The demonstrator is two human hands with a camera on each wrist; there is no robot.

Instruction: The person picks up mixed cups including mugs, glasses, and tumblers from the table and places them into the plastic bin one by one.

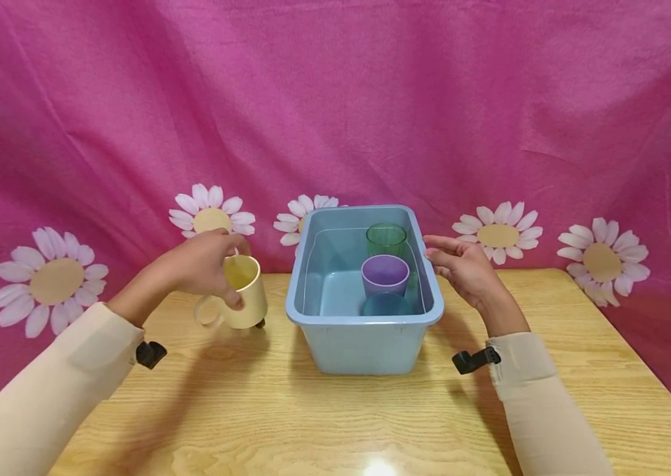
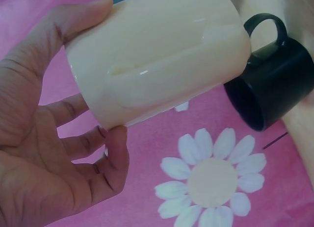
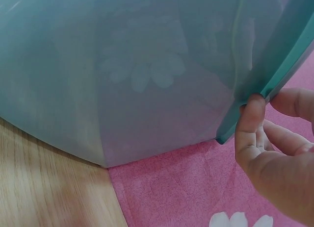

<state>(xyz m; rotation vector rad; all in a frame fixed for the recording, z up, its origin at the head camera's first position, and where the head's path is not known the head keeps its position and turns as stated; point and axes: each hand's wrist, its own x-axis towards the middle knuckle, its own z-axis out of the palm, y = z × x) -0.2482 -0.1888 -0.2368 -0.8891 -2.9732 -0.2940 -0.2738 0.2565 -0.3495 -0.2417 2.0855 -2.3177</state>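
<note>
My left hand (image 1: 204,263) grips a pale yellow mug (image 1: 254,303) from above, thumb on its near side and fingers toward the rim. The mug's handle points left in the head view. In the left wrist view a black mug (image 2: 277,82) shows beyond the yellow one, and the head view has it almost wholly hidden. My right hand (image 1: 465,270) pinches the right rim of a blue-grey plastic tub (image 1: 365,347). Inside the tub, along its right side, are a green cup (image 1: 387,239), a purple cup (image 1: 385,276) and a teal cup (image 1: 386,305) partly hidden by the front wall.
The tub stands on a wood-grain table (image 1: 323,423), right of the yellow mug. Behind the table hangs a pink cloth (image 1: 359,99) with white daisies. Black wrist devices sit on both sleeves.
</note>
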